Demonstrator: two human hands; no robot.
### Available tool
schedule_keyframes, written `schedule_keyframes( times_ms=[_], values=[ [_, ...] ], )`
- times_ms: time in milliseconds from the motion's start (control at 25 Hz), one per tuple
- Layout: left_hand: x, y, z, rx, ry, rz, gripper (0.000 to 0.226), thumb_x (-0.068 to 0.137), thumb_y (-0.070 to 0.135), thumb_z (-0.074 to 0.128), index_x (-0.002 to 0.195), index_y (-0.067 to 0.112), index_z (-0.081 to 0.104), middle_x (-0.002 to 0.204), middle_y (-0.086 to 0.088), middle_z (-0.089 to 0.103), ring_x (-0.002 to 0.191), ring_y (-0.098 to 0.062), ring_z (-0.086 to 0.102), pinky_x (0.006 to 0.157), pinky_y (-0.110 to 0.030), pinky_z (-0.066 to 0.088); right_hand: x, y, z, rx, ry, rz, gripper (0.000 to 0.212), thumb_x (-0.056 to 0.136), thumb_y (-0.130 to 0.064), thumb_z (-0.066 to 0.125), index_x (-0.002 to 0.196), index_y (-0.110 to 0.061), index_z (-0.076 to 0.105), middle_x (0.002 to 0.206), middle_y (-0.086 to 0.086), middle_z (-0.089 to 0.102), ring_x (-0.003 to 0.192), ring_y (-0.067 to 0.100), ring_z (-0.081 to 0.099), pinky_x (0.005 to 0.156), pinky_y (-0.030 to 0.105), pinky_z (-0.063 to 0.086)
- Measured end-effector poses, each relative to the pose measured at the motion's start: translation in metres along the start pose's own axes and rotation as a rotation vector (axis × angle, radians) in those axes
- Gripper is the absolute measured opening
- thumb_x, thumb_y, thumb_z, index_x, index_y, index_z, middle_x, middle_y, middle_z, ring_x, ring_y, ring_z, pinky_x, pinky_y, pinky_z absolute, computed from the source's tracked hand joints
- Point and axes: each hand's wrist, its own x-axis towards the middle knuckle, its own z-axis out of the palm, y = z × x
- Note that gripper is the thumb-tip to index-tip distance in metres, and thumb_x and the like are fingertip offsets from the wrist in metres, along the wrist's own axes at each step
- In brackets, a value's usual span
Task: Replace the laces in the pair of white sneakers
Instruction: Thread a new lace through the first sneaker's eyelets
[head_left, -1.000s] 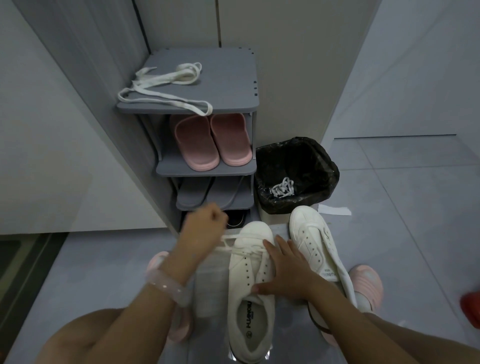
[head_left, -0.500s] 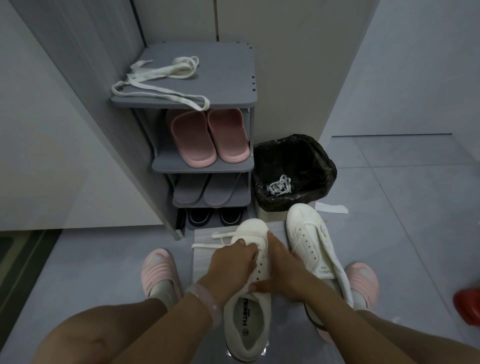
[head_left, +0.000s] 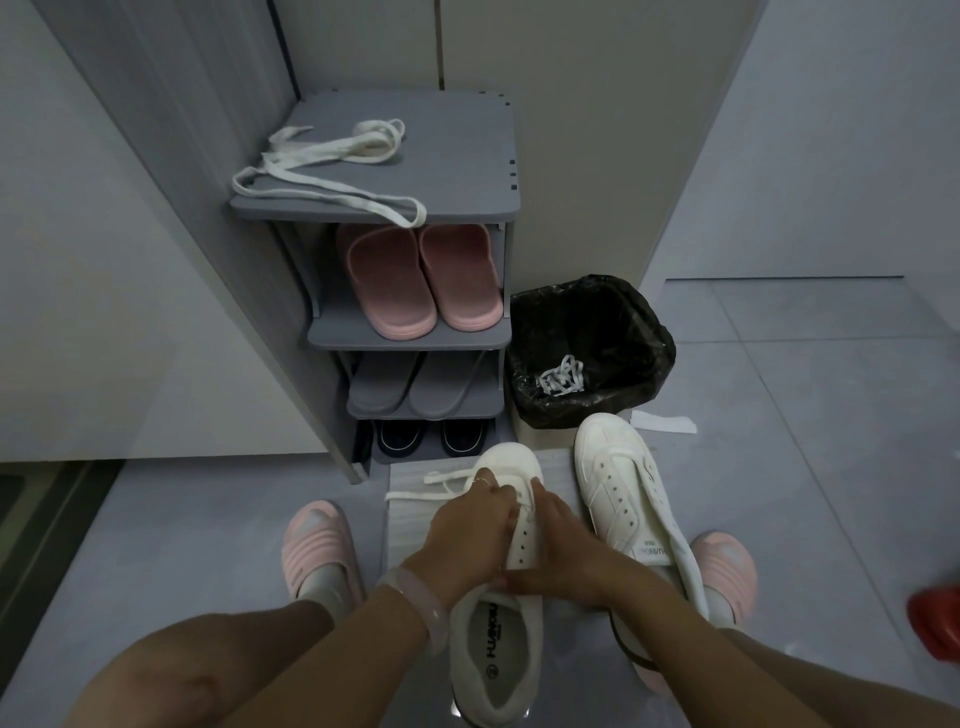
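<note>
White sneakers (head_left: 519, 525), pink slippers (head_left: 426, 280) (grey rack (head_left: 415, 150)), black bin liner (head_left: 592, 322).

Two sneakers (head_left: 618, 493) lie before the shoe rack (head_left: 467, 208), bin (head_left: 639, 332) to its right, laces (head_left: 332, 156) on top.

Dim, bluish indoor light; soft shadows; wide-angle bending at edges; focus fairly sharp.
</note>
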Motion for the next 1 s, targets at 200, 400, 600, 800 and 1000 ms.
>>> schedule_keyframes(
  times_ms=[200, 400, 600, 800, 1000],
  values=[
    [-0.009, -0.01, -0.062, -0.587, 0.156, -0.077, 0.014, 0.094, 0.009, 0.046, 0.084, 0.012, 0.055, 0.09, -0.001, 0.048, 0.077, -0.013, 0.049, 0.07, -0.025, 0.042, -0.004, -0.002, -0.004, -0.018, -0.006, 0.021, 0.125, 0.068, -0.055, 0.073, 0.147, -0.017, -0.017, 0.157, 0.001, -0.002, 0.145, 0.022, 0.0, 0.118, 0.04, 0.012],
    [-0.043, -0.034, -0.128, -1.163, 0.077, -0.093, 0.022, 0.096, 0.006, 0.038, 0.078, 0.009, 0.049, 0.049, 0.005, 0.054, 0.038, -0.007, 0.026, 0.036, -0.014, 0.019, -0.003, -0.006, -0.012, 0.208, 0.124, 0.055, 0.085, 0.081, -0.046, 0.065, 0.147, -0.014, 0.022, 0.15, 0.005, 0.026, 0.136, 0.019, 0.03, 0.108, 0.028, 0.031],
    [-0.018, -0.02, -0.072, -0.778, -0.079, -0.188, 0.02, 0.096, 0.019, 0.043, 0.08, 0.013, 0.054, 0.073, -0.003, 0.06, 0.051, -0.011, 0.046, 0.049, -0.021, 0.034, -0.002, -0.013, -0.016, 0.202, 0.398, 0.001, 0.007, 0.089, -0.017, 0.058, 0.089, -0.014, 0.064, 0.093, 0.001, 0.064, 0.087, 0.013, 0.057, 0.071, 0.016, 0.042],
    [-0.003, -0.04, -0.034, -0.024, -0.149, -0.225, 0.041, 0.093, 0.045, 0.043, 0.094, 0.011, 0.066, 0.098, -0.004, 0.062, 0.097, -0.021, 0.058, 0.077, -0.029, 0.043, -0.006, -0.02, -0.033, 1.002, 0.316, 0.091, 0.021, 0.085, -0.004, 0.052, 0.07, -0.012, 0.064, 0.067, 0.003, 0.063, 0.075, 0.02, 0.054, 0.078, 0.029, 0.042],
    [-0.001, -0.02, -0.024, 0.039, 0.037, -0.091, 0.034, 0.092, 0.043, 0.044, 0.108, 0.022, 0.066, 0.111, -0.001, 0.063, 0.105, -0.02, 0.057, 0.079, -0.029, 0.042, -0.014, -0.025, -0.038, 1.109, 0.352, 0.016, 0.016, 0.091, -0.001, 0.051, 0.101, -0.011, 0.058, 0.069, 0.004, 0.06, 0.057, 0.011, 0.051, 0.066, 0.024, 0.044]
  ],
)
